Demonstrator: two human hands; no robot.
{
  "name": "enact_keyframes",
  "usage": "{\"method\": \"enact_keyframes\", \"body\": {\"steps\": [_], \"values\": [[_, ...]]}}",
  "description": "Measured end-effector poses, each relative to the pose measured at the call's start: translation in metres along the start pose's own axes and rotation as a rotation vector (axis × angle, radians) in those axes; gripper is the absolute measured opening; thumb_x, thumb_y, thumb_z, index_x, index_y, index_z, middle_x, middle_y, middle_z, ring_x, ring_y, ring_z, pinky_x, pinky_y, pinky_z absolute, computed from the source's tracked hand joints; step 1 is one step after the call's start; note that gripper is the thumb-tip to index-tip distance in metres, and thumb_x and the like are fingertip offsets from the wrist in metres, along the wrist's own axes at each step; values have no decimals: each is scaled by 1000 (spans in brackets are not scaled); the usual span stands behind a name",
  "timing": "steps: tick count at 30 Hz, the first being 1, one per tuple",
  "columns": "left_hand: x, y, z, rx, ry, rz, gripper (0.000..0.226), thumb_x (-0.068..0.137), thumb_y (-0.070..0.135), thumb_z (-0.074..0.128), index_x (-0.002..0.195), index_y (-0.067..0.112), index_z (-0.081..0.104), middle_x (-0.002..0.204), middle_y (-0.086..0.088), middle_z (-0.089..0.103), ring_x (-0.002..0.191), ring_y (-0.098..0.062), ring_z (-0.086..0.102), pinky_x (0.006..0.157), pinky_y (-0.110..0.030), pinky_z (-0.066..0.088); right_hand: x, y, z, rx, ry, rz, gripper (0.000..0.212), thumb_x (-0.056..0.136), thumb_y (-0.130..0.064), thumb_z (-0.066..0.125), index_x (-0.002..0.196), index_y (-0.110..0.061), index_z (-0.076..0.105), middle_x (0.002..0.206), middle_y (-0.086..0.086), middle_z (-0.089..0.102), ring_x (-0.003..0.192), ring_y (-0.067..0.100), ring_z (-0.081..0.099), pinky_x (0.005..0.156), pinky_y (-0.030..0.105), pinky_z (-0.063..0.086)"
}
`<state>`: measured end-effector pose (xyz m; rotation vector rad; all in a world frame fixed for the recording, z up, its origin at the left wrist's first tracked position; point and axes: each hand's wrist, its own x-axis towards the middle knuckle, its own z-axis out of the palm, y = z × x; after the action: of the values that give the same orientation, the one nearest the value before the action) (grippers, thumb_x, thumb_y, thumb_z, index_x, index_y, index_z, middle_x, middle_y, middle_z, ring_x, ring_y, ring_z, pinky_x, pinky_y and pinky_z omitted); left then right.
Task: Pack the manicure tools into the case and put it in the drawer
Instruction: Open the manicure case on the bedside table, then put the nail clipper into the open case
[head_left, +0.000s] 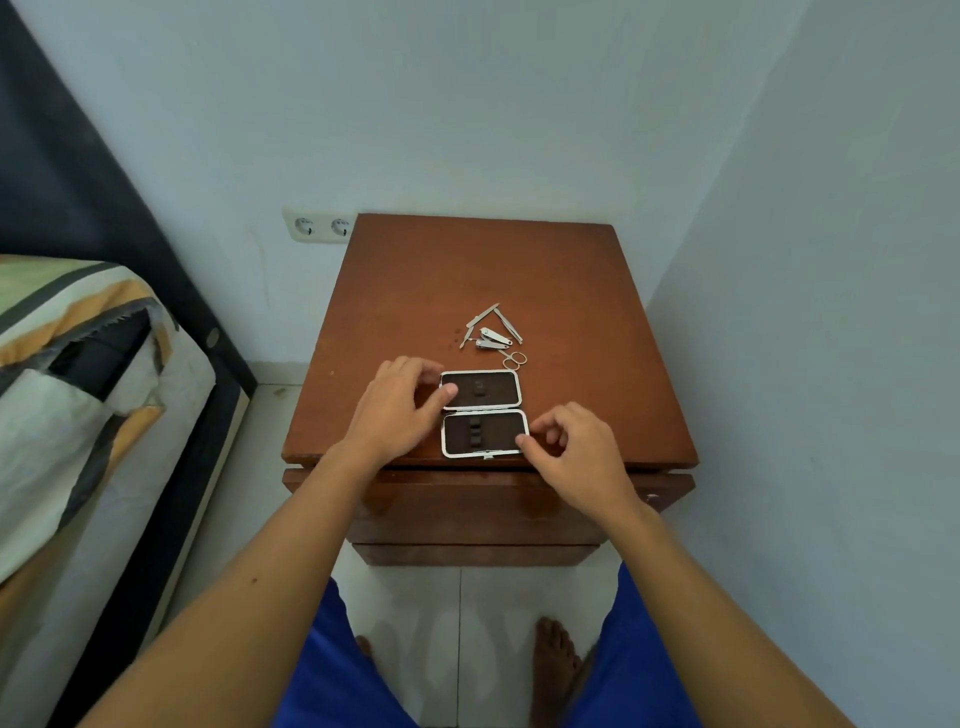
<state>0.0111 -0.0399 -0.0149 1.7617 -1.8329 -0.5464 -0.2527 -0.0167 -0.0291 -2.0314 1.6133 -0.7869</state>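
A small manicure case (483, 413) lies open and flat near the front edge of a brown wooden nightstand (483, 270). Its two dark halves have metal rims and empty elastic loops. Behind it rests a small pile of metal tools (492, 332): nail clippers, tweezers, a file, and little scissors (514, 359). My left hand (397, 410) touches the left edge of the case's far half with the thumb. My right hand (576, 447) has curled fingers at the right edge of the near half. The drawer front (467, 501) below the top is shut.
A bed with a striped cover (78, 374) stands to the left, close to the nightstand. A double wall socket (322, 227) sits behind the nightstand's left corner. Walls close in behind and on the right. My bare feet stand on white tiles.
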Motion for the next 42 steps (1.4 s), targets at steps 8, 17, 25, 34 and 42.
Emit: {"method": "enact_keyframes", "body": {"steps": [8, 17, 25, 34, 42], "values": [[7, 6, -1, 113, -95, -98, 19, 94, 45, 73, 87, 31, 62, 88, 11, 64, 92, -14, 59, 72, -37, 52, 26, 1, -12, -100, -84, 95, 9, 89, -29, 73, 80, -29, 70, 78, -9, 62, 74, 11, 59, 67, 29, 45], [-47, -2, 21, 50, 60, -18, 34, 89, 52, 75, 70, 30, 56, 79, 13, 59, 87, -13, 50, 80, -39, 36, 78, -3, -2, -48, -56, 107, 8, 87, -32, 80, 84, -25, 78, 73, -10, 68, 71, 9, 63, 74, 31, 53], [-44, -2, 25, 58, 88, 8, 34, 90, 52, 73, 73, 31, 54, 78, 14, 54, 85, -12, 47, 78, -38, 31, 81, 1, 0, 36, -26, 117, 10, 85, -32, 83, 86, -24, 78, 73, -9, 70, 67, 5, 61, 75, 35, 58], [-41, -3, 23, 26, 57, 1, 32, 90, 52, 73, 76, 30, 55, 80, 13, 55, 87, -11, 45, 75, -35, 21, 134, -33, 14, -116, -64, -117, 15, 98, -26, 68, 109, -24, 79, 91, -7, 59, 97, 18, 48, 83, 32, 41], [-40, -5, 24, 34, 61, -1, 33, 90, 54, 73, 76, 29, 56, 80, 12, 55, 87, -12, 46, 77, -37, 26, 152, -34, 33, -261, -151, -149, 21, 100, -24, 67, 118, -23, 77, 115, 2, 60, 114, 26, 48, 102, 37, 44]]}}
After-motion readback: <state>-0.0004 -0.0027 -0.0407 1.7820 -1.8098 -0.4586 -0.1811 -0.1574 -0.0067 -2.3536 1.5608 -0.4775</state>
